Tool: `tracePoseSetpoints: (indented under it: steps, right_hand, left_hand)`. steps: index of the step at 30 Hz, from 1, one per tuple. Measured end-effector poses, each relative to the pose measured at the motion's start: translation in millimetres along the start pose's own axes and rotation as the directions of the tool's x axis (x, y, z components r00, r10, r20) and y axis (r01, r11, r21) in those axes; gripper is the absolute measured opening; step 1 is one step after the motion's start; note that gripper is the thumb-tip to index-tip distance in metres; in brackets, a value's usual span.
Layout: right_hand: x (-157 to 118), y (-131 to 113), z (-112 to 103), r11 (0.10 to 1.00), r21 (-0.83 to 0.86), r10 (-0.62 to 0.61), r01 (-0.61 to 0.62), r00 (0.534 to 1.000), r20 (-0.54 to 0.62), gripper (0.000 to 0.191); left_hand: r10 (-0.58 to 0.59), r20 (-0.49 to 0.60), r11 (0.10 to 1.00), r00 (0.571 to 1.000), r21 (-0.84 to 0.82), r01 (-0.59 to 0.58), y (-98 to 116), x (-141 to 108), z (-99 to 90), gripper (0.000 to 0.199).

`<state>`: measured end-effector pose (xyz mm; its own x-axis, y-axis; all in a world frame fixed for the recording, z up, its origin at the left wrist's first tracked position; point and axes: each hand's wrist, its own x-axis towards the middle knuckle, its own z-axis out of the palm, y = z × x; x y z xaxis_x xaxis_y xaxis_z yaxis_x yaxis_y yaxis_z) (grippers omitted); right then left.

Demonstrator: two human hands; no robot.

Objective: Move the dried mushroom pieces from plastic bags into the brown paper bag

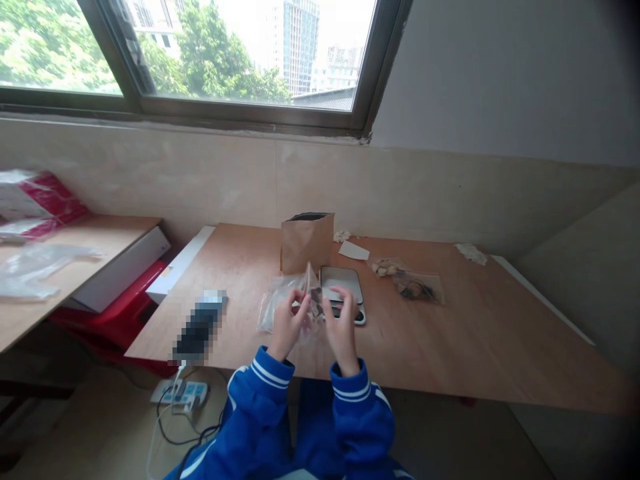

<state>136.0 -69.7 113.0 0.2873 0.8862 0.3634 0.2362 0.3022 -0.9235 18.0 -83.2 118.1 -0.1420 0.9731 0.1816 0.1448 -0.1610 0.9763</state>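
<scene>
My left hand pinches the edge of a small clear plastic bag above the table. Dark and pale bits show inside it, too small to make out. My right hand is at the bag's other side, with thumb and forefinger curled at its edge. Just behind the right hand lies a flat digital scale, partly covered by the fingers. More clear plastic bags lie flat beside my left hand. Behind them a brown paper pouch stands upright with its top open.
A phone lies at the left, its cable running to a power strip below. To the right are a white paper piece, a bag with tan contents and a bag with dark contents. Another table stands left.
</scene>
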Motion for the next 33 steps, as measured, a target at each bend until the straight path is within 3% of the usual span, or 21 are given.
tracePoseSetpoints:
  steps: [3, 6, 20, 26, 33]
  right_hand:
    - [-16, -11, 18, 0.985, 0.151, 0.04, -0.086, 0.957, 0.287, 0.029]
    - [-20, -17, 22, 0.96, 0.228, 0.061, -0.165, 0.914, 0.402, 0.026]
    - [-12, -9, 4, 0.977, 0.149, 0.065, -0.154, 0.874, 0.481, 0.036]
    - [-10, -7, 0, 0.987, 0.076, 0.08, -0.142, 0.842, 0.534, 0.041]
    - [-12, -11, -1, 0.973, 0.144, 0.066, -0.179, 0.817, 0.573, 0.036]
  left_hand:
    - [-0.001, -0.085, 0.996, 0.996, -0.093, -0.007, -4, -6, 5.1, 0.027]
    - [-0.041, -0.088, 0.987, 0.995, -0.156, 0.027, -5, -9, 1.8, 0.029]
    - [0.029, 0.045, 1.0, 0.999, -0.002, -0.029, -3, -9, -8.9, 0.029]
    - [-0.044, 0.111, 0.998, 0.993, -0.038, 0.049, -10, -10, -12.0, 0.028]
    - [-0.011, 0.107, 1.0, 0.994, -0.023, 0.014, -3, -17, -13.2, 0.032]
